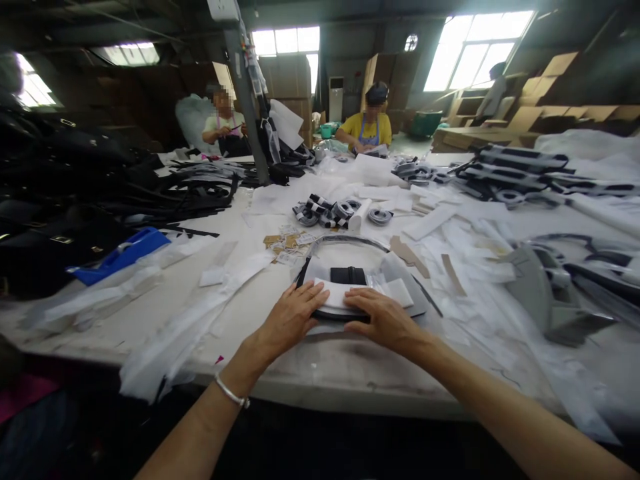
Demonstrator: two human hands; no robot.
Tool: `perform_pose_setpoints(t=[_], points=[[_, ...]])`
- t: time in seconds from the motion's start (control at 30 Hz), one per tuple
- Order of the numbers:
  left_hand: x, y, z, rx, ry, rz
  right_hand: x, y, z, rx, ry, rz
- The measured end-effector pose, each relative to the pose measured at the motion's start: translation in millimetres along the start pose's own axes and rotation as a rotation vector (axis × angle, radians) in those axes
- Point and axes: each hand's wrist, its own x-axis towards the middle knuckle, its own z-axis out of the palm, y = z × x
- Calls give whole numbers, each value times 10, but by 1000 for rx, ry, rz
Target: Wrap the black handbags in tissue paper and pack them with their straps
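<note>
A black handbag (pixel 347 275) with a curved handle (pixel 345 239) lies flat on the table in front of me. White foam sheet (pixel 336 295) covers its lower part, and thin translucent wrapping sits on its right side. My left hand (pixel 299 305) rests on the left end of the sheet, fingers stretched out. On the sheet's right part lies my right hand (pixel 383 316), its fingers extended and thumb apart. Both palms face down, and neither hand grasps anything. The bag's lower edge is partly hidden under the hands.
A blue tape dispenser (pixel 123 255) stands at left beside black bags (pixel 55 233). Paper tags (pixel 289 244) and wrapped coiled straps (pixel 330 212) lie beyond the handbag. Right are white scraps (pixel 480 287) and a grey panel-like piece (pixel 543 293). A metal post (pixel 245 100) rises behind; two people work across the table.
</note>
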Motion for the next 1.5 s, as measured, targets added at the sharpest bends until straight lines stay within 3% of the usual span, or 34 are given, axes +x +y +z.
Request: perform_pose_setpoints(t=[0.23, 0.4, 0.53, 0.67, 0.87, 1.03, 1.23, 1.5], points=[[-30, -26, 45, 32, 13, 16, 96, -298, 150, -285, -40, 59], [10, -118, 264, 68, 149, 53, 85, -231, 254, -296, 1, 40], [-100, -70, 404, 167, 253, 52, 18, -176, 335, -352, 46, -20], [-185, 92, 356, 369, 245, 43, -35, -190, 388, -383, 104, -47], [-74, 267, 365, 692, 174, 97, -30, -221, 429, -411, 154, -43], [-52, 177, 361, 662, 175, 134, 6, -269, 506, -422, 170, 22], [27, 80, 293, 553, 242, 151, 92, -341, 492, -493, 104, 114], [188, -85, 180, 548, 375, 294, 249, -164, 306, -614, 88, -16]])
